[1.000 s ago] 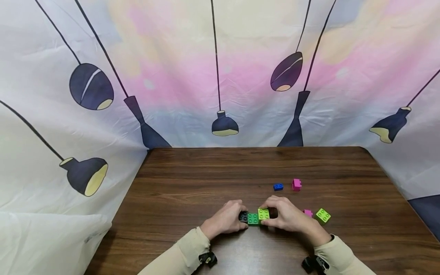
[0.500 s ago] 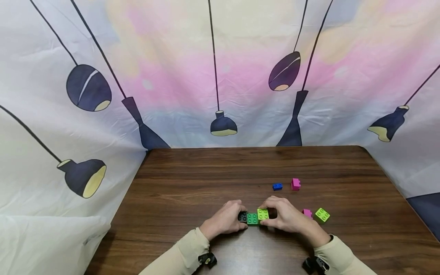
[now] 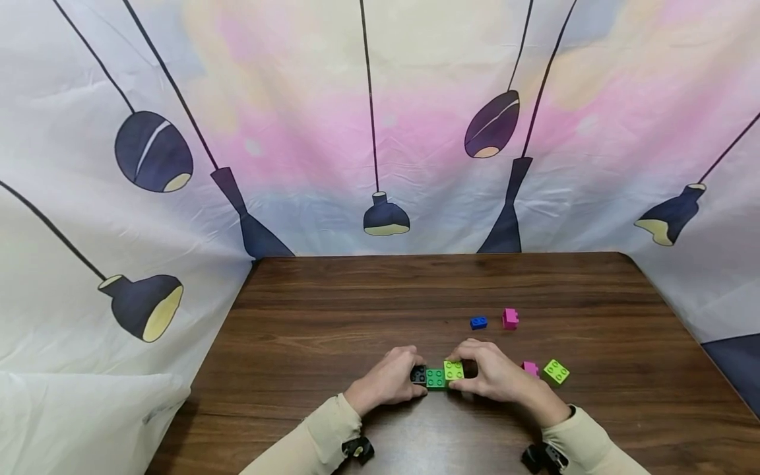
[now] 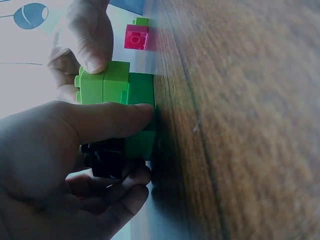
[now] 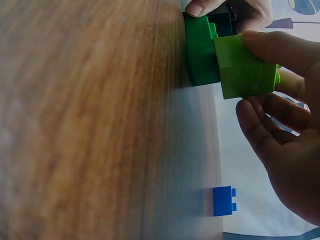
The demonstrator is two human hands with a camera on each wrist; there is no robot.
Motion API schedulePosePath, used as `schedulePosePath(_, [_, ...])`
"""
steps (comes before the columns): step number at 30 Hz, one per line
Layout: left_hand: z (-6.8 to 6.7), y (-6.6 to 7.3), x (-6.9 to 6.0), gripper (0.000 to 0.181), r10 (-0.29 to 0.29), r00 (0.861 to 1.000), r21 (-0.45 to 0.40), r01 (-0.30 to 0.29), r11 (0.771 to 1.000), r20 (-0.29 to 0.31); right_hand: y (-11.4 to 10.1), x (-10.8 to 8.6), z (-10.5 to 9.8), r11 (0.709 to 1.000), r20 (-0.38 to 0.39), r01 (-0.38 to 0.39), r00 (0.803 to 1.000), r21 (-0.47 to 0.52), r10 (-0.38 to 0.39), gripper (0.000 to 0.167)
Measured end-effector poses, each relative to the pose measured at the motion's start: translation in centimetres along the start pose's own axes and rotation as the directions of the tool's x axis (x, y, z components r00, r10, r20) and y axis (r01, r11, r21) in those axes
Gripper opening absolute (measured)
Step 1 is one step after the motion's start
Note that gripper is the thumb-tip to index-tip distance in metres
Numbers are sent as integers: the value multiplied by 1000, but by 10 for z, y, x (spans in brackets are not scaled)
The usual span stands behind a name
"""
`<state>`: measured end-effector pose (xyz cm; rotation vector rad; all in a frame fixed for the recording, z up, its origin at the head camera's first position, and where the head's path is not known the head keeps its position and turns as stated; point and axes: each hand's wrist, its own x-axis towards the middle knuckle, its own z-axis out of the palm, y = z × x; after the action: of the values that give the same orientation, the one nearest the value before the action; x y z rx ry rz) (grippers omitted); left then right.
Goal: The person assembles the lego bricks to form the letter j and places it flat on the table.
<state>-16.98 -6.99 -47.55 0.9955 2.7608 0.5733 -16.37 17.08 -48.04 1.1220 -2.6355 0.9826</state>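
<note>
Near the middle of the tabletop, a dark green toy building brick [image 3: 435,378] carries a black brick [image 3: 418,375] at its left end. My left hand [image 3: 387,376] grips this end, with the thumb across the green brick's near side and fingers behind. A lime brick [image 3: 454,370] is pinched between the thumb and fingers of my right hand [image 3: 491,371]. It stands at the green brick's right end, higher and slightly overhanging in the right wrist view. Whether its studs are pressed home, I cannot tell. Some green studs show between the black and lime bricks.
Behind the hands lie a small blue brick [image 3: 478,322] and a magenta brick [image 3: 510,319]. Right of my right hand are another magenta brick [image 3: 531,369], partly hidden, and a second lime brick [image 3: 556,372]. A printed cloth [image 3: 320,132] hangs behind the wooden table [image 3: 332,284].
</note>
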Motion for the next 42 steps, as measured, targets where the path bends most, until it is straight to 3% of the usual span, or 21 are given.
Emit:
schedulePosePath(12, [0, 1, 1, 26, 19, 1000, -1, -19, 1000, -23, -1, 1, -3, 997, 20, 36, 999, -72, -35, 27])
schedulePosePath(22, [1, 2, 2, 24, 32, 999, 4, -32, 999, -23, -3, 1, -6, 994, 100, -20, 995, -107, 31, 28])
schedulePosePath(32, [1, 1, 2, 23, 24, 1000, 13, -23, 1000, -18, -6, 2, -6, 994, 114, -30, 993, -110, 43, 36])
schedulePosePath(42, [2, 0, 0, 28, 3, 1000, 17, -3, 1000, -12, -7, 0, -16, 996, 73, -40, 996, -74, 46, 38])
